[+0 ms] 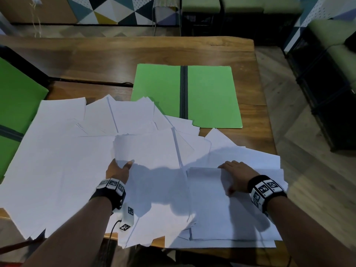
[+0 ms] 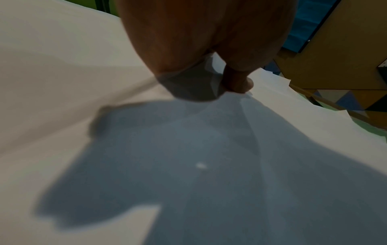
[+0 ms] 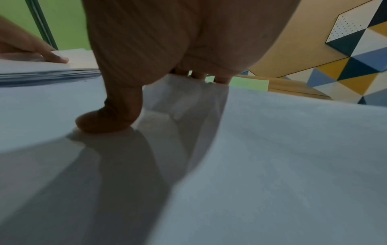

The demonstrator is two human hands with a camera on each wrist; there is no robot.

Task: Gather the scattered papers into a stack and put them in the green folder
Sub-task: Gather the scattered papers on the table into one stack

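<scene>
Papers (image 1: 57,170) overhanging table (image 1: 115,58) edge, overlapping green folder (image 1: 212,97)

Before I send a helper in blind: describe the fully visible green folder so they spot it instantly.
On the wooden table, look beyond the white papers, far right. The green folder lies open flat, dark spine down its middle; the other green folder is cut off at left.

A brown wooden tabletop (image 1: 134,53) stretches away beyond the fingers (image 1: 230,164), with a dark seam (image 1: 86,81) crossing it ahead and to their left. Farther off runs a wall (image 1: 115,12) of triangular panels in white, teal, yellow and navy, some perforated. Thin chair legs (image 1: 167,18) stand before it. Green-cushioned seats (image 1: 240,5) on black frames stand ahead and to the right of the fingers. The floor (image 1: 289,135) is patterned wood.
</scene>
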